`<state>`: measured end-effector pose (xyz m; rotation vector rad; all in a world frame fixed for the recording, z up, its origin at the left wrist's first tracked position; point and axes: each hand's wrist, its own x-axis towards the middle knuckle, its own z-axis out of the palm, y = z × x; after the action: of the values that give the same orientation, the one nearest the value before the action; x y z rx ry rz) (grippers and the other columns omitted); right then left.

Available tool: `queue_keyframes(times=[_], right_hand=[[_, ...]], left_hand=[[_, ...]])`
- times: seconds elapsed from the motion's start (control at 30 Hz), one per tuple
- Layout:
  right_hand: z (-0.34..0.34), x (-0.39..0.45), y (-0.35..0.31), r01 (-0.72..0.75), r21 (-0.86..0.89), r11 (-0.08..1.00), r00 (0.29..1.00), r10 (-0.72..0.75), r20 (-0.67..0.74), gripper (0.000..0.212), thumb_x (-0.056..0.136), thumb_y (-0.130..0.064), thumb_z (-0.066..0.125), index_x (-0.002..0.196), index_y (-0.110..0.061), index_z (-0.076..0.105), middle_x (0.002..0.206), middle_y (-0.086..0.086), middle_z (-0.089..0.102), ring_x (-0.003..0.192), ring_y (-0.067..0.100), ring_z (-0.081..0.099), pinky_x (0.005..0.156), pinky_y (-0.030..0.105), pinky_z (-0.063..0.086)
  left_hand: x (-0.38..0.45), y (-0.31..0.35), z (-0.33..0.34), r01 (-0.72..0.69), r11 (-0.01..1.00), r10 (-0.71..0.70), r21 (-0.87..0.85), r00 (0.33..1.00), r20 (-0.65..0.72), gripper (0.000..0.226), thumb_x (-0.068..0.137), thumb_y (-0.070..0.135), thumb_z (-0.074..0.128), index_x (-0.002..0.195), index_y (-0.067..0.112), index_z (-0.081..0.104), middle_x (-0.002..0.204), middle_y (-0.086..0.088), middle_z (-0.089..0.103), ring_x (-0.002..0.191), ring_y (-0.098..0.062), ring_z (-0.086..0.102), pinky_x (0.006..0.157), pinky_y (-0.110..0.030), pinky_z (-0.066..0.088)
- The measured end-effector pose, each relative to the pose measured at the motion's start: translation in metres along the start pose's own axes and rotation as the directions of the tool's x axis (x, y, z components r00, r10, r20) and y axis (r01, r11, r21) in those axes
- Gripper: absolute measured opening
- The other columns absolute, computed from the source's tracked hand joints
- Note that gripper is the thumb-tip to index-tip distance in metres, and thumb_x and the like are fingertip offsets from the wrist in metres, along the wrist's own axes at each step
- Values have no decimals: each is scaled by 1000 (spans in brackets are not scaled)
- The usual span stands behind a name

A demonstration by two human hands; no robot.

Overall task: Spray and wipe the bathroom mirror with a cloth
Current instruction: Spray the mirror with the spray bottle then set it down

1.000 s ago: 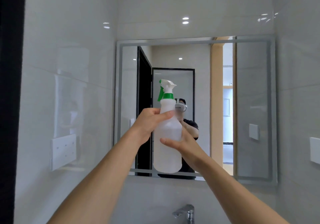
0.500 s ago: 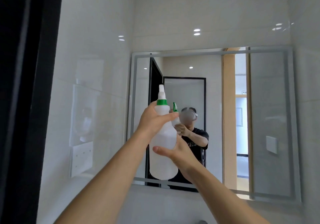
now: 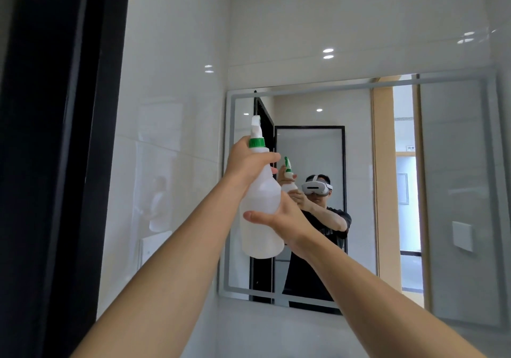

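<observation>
I hold a white translucent spray bottle (image 3: 261, 214) with a green collar and white nozzle up in front of the wall mirror (image 3: 453, 191). My left hand (image 3: 246, 164) grips the bottle's neck just under the green collar. My right hand (image 3: 279, 216) wraps the bottle's lower body from the right, thumb across the front. The nozzle points away from me toward the mirror's upper left area. The mirror reflects a person with a headset holding the same bottle. No cloth is in view.
White glossy tiles cover the wall on the left (image 3: 171, 136) and above the mirror. A black door frame (image 3: 55, 164) fills the left edge. A white box (image 3: 150, 249) is fixed low on the left wall.
The bottle has been raised and turned so its nozzle faces the mirror. The view has shifted left and up, and the tap has dropped out of sight. Both hands keep their hold.
</observation>
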<state>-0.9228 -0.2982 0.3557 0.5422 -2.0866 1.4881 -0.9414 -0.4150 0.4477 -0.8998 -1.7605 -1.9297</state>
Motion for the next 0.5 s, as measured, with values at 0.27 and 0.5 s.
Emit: queue_keyframes(times=[0.27, 0.5], right_hand=[[2, 8, 10, -78, -67, 995, 997, 78, -3, 90, 53, -47, 92, 130, -28, 51, 121, 0, 69, 111, 22, 67, 99, 53, 54], [-2, 5, 11, -66, -107, 992, 998, 67, 12, 86, 54, -43, 89, 130, -29, 52, 121, 1, 67, 111, 20, 66, 98, 50, 54]], left_hand=[[3, -9, 0, 23, 1000, -24, -18, 997, -76, 25, 75, -5, 67, 90, 10, 54, 83, -7, 57, 58, -24, 68, 52, -27, 54], [3, -17, 5, -4, 1000, 2, -12, 986, -164, 35, 72, -3, 68, 105, 3, 56, 87, -7, 60, 54, -23, 65, 60, -38, 61]])
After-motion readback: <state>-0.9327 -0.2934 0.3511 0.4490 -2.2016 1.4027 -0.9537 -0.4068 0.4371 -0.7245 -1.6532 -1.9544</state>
